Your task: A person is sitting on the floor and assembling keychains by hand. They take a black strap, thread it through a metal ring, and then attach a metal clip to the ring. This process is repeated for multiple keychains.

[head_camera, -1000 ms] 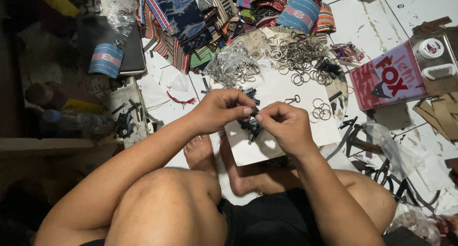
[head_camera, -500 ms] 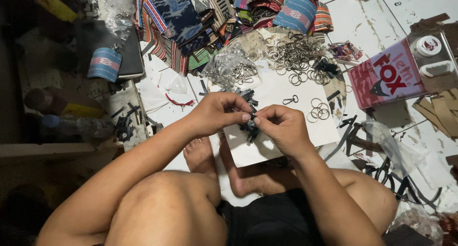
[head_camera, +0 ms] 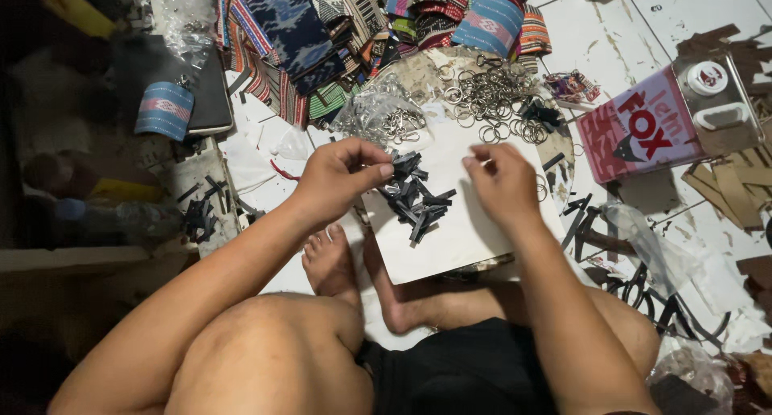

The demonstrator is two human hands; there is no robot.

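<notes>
A pile of short black strips (head_camera: 418, 199) lies on a white board (head_camera: 462, 242) that rests over my feet. My left hand (head_camera: 342, 178) is at the pile's left edge, with thumb and fingers pinched on one black strip. My right hand (head_camera: 505, 186) hovers over the board just right of the pile. Its fingers are curled with the tips close together, and whether they hold anything is hidden. Behind the board lies a heap of metal key rings (head_camera: 494, 101), next to a bunch of metal clasps (head_camera: 378, 113).
Folded woven cloth pieces (head_camera: 322, 37) are stacked at the back. A pink and metal can (head_camera: 663, 125) lies on its side at the right. Black strap offcuts (head_camera: 635, 282) and a clear plastic bag (head_camera: 643, 238) lie right of my knee. A blue woven pouch (head_camera: 165, 109) sits at the left.
My hands were joined over the pile, working one small piece. They have drawn apart, the left toward the pile's left edge and the right to its right, uncovering the strips.
</notes>
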